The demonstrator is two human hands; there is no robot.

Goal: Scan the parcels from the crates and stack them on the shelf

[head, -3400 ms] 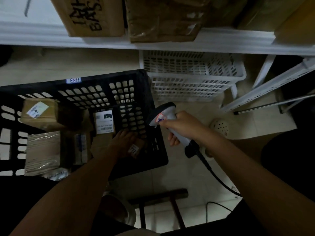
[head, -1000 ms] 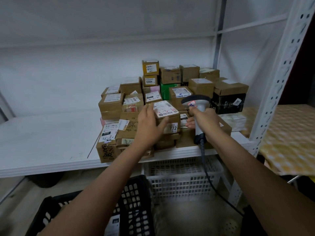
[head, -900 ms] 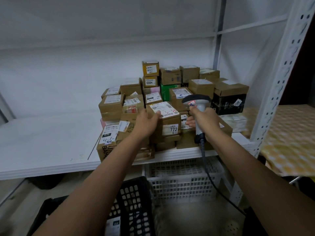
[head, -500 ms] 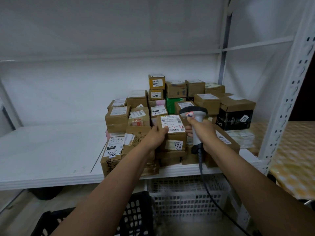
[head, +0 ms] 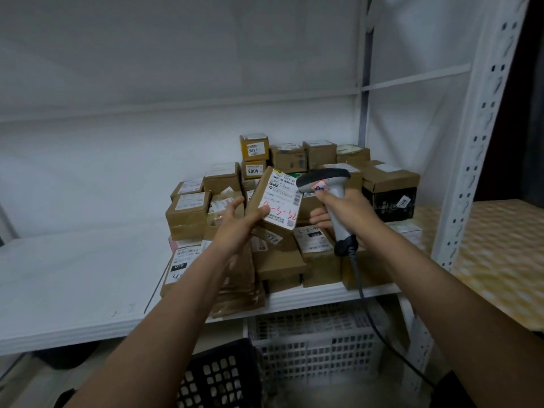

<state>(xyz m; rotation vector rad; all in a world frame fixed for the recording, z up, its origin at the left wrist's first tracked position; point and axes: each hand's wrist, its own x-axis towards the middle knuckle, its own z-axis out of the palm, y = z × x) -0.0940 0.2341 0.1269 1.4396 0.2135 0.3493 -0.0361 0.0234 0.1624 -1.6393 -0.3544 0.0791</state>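
Cardboard parcel [head: 275,203], tilted up on one edge atop the stack, white shipping label with red handwriting turned toward the camera, pinched at its lower-left corner by the left hand [head: 235,222], thumb on the label face, remaining fingers spread loosely toward 10 o'clock. At 3 o'clock from the parcel, just beside it, the right hand [head: 341,213] clenched round the handle of a grey barcode scanner [head: 326,184], scanner head nearly touching the label's upper-right corner, black cable [head: 371,313] trailing down toward 5 o'clock. Beneath and behind, a crowded heap of small labelled boxes [head: 191,214] at the right end of the white shelf [head: 73,278], one black carton [head: 391,201] at 3 o'clock near the perforated white upright [head: 482,128]. Below the shelf edge, a white crate [head: 312,343] at 6 o'clock and a black crate [head: 217,378] at 7 o'clock. Probably mid-placement, seating this parcel on the pile. Risks from here: a light corner pinch letting the tilted parcel slip and tumble forward off the stack; an uneven footing on the lower boxes nudging neighbours over the shelf lip; the dangling cable snagging a front box during withdrawal.
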